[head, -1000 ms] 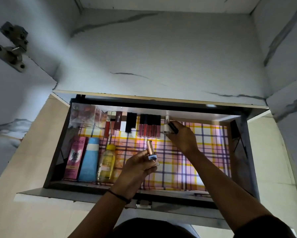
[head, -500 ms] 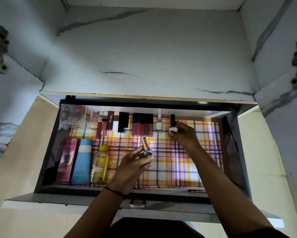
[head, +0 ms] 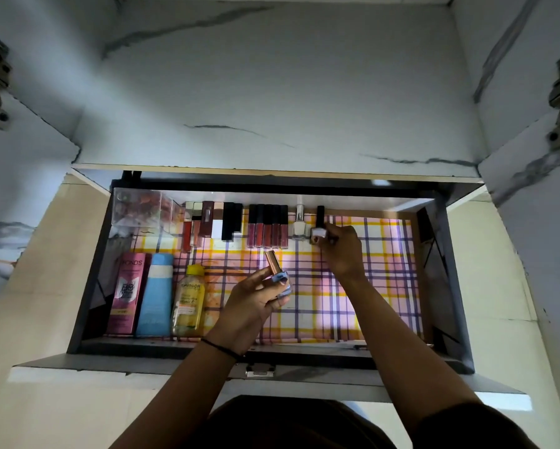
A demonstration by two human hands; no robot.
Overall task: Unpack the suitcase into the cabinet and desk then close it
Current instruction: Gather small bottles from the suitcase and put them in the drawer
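Right hand [head: 345,254]: fingertips pinched on the base of the black-capped bottle [head: 319,218], at the back of the open drawer [head: 207,350], cap toward the back wall. The bottle sits just beside the pale bottle [head: 299,223], at the right end of the back row.

Left hand [head: 252,303]: clamped round the copper-capped bottle [head: 273,264], held above the checked liner [head: 379,303], mid-drawer, not set down yet.

Risks from here:
- Tight gap to the pale bottle. If my knuckles drag sideways as I let go, it tips or rolls. The dark red lip tubes [head: 267,226] next along could go with it.
- Small bottles on what looks like a smooth liner. Shutting the drawer hard would likely scatter the row.
- Left grip is on the bottle body only. If that hold slackens while I watch the other hand, the bottle drops onto the liner.

Can't make out:
- Whether the back-row items lie flat or lean on the wall; the angle is too steep.
- The lower part of the black-capped bottle, hidden by my right fingers.
- Contents of the clear box [head: 139,207], blurred.
- Suitcase is not in view, so I can't say what's left to unpack.
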